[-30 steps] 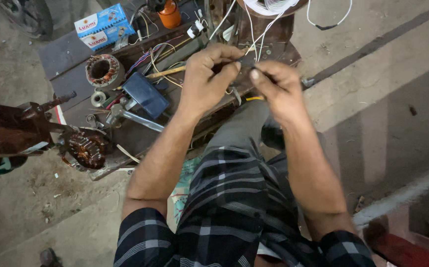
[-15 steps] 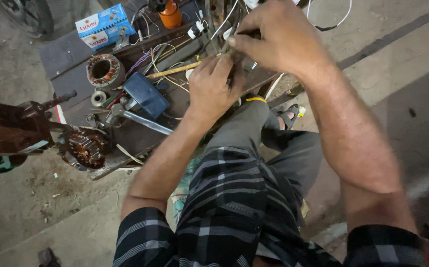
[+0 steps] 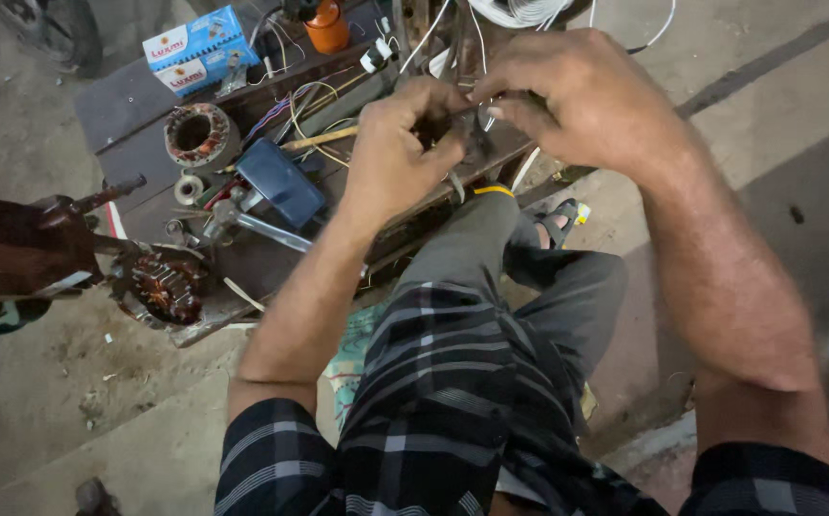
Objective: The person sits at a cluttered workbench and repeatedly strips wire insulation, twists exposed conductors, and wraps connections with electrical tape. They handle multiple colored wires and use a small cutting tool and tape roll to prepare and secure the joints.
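A single head-worn view is given, aimed steeply down and forward from close above. The hands, left hand (image 3: 400,158) and right hand (image 3: 581,100), are seen near frame top, over the cluttered low tabletop (image 3: 137,105), knees below.

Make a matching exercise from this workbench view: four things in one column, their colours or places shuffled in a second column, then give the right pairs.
Things:
1. cardboard box
2. small bottle
3. stator ring
4. copper-wound motor core

Descriptions:
A. orange, at the top edge of the board
B. blue and white, at the far left corner
C. at the near left edge, beside a dark brown housing
D. round with a hollow middle, just below the box

Pairs: 1-B, 2-A, 3-D, 4-C
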